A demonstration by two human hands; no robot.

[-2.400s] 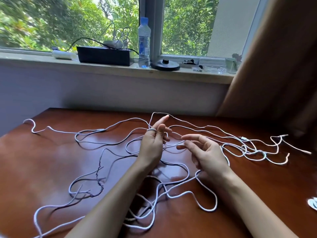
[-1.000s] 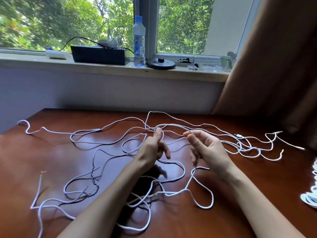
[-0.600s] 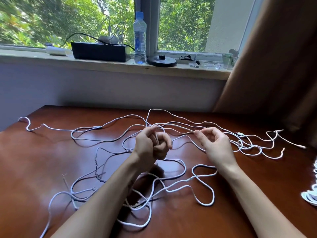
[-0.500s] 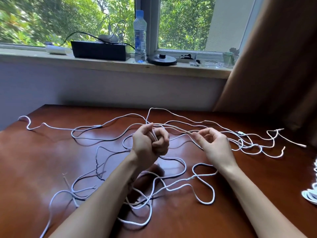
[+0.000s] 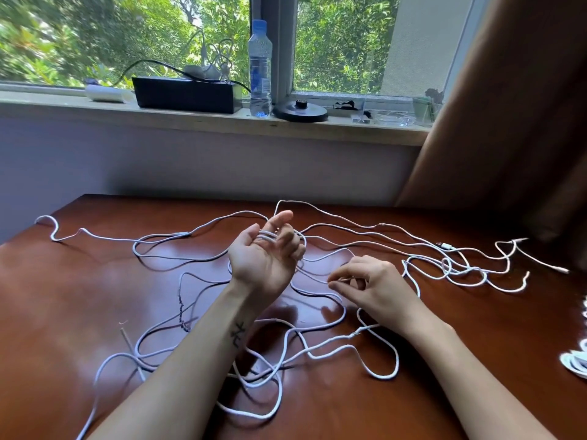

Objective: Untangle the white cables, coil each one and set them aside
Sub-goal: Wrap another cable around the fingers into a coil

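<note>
Cables (image 5: 317, 312) sprawl in white loops across a brown table (image 5: 63, 296), filling the centre and lower half of the frame, with a knotted cluster at centre right and loose ends trailing toward the right edge. The left hand (image 5: 266, 252), at centre frame, is raised palm up with fingers spread, several turns of one cable wrapped across them. The right hand (image 5: 371, 287), just to its right and lower, pinches a strand between thumb and forefinger, its other fingers curled. A coil (image 5: 575, 363) lies at the right edge of the frame, well apart from the tangle.

The step in hand appears to be coiling: one cable is being wound onto the left hand while the rest is not yet sorted. The next move likely calls for the right hand to feed more slack up and around the left fingers, working the strand free wherever it crosses others, and keeping the turns from slipping off. On the sill (image 5: 206, 120) in the upper frame stand a bottle (image 5: 259, 68) and a black box (image 5: 187, 95).
</note>
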